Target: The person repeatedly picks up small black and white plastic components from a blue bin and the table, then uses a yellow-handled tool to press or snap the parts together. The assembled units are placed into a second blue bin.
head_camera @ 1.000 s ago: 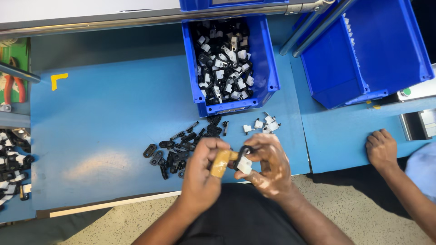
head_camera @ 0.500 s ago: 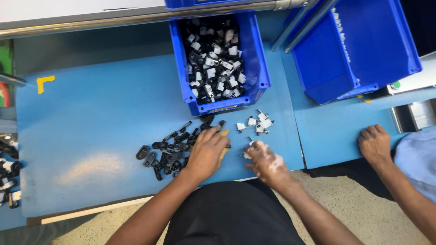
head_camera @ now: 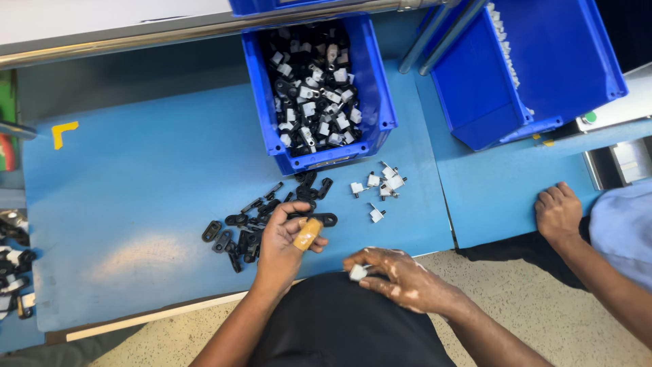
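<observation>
My left hand point(head_camera: 285, 245) rests on a pile of small black plastic clips point(head_camera: 251, 224) on the blue table mat point(head_camera: 136, 190); its fingers are on a black clip point(head_camera: 318, 219), and one finger wears a tan bandage. My right hand point(head_camera: 397, 275) is at the table's near edge over my dark lap, pinching a small white plastic part point(head_camera: 357, 272). A few more white parts point(head_camera: 380, 185) lie loose on the mat beyond my right hand.
A blue bin point(head_camera: 316, 88) full of black and white parts stands behind the piles. A larger blue bin point(head_camera: 530, 68) tilts at the back right. Another person's hand point(head_camera: 558, 212) and light-blue sleeve point(head_camera: 621, 224) rest at the right. More parts lie at the left edge point(head_camera: 13, 272).
My hands have parted from each other. The left went down onto the black clips, then curled on one. The right pulled back to the table's edge with a white part.
</observation>
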